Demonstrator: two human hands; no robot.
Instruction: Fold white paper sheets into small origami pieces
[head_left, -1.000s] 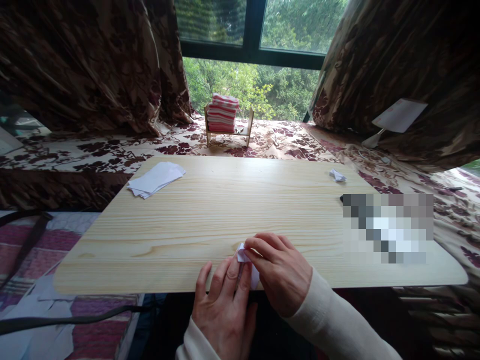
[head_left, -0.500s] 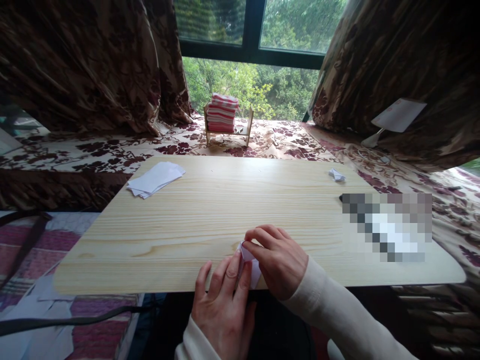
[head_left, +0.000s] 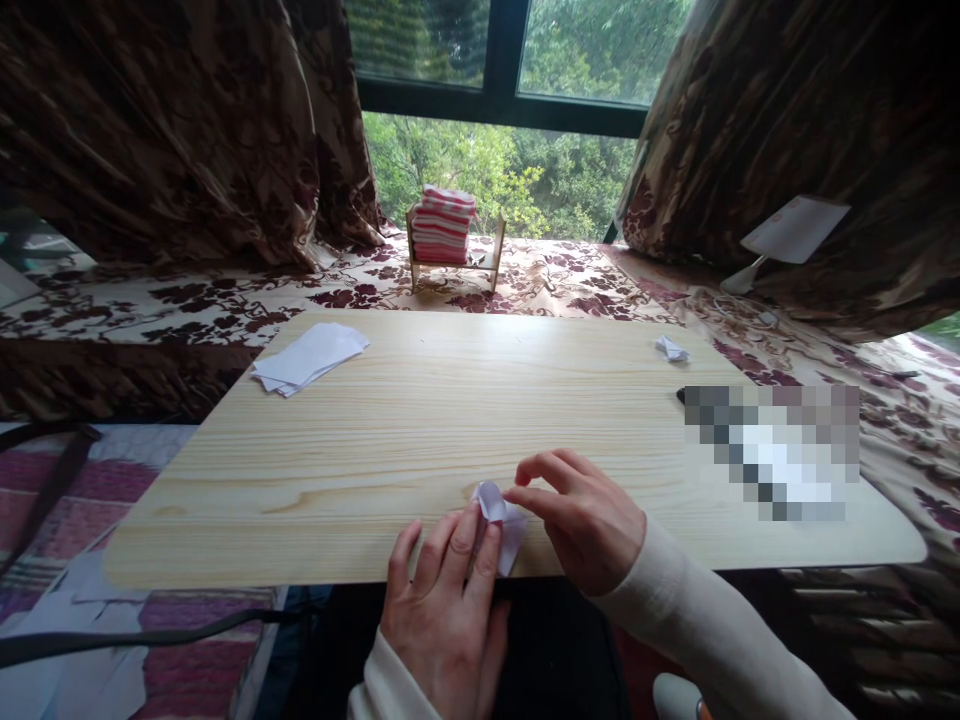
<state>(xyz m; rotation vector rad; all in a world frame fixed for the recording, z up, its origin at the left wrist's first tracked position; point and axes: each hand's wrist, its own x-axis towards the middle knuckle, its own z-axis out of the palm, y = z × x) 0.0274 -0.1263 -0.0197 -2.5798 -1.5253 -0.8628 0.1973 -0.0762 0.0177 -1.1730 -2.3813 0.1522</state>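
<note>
A small folded piece of white paper (head_left: 501, 522) lies at the near edge of a light wooden table (head_left: 465, 420). My left hand (head_left: 444, 610) presses flat on the paper's left side, fingers stretched out together. My right hand (head_left: 581, 515) sits just right of the paper, its thumb and forefinger pinching the paper's upper right edge while the other fingers curl above.
A stack of white paper sheets (head_left: 309, 357) lies at the table's far left. A small folded paper piece (head_left: 672, 348) rests at the far right, with a blurred patch (head_left: 772, 450) nearer. A small wooden rack of striped cloths (head_left: 444, 235) stands on the floral cloth by the window.
My right hand has shifted slightly right and lifted off the paper, uncovering more of it. My left hand stays pressed in place.
</note>
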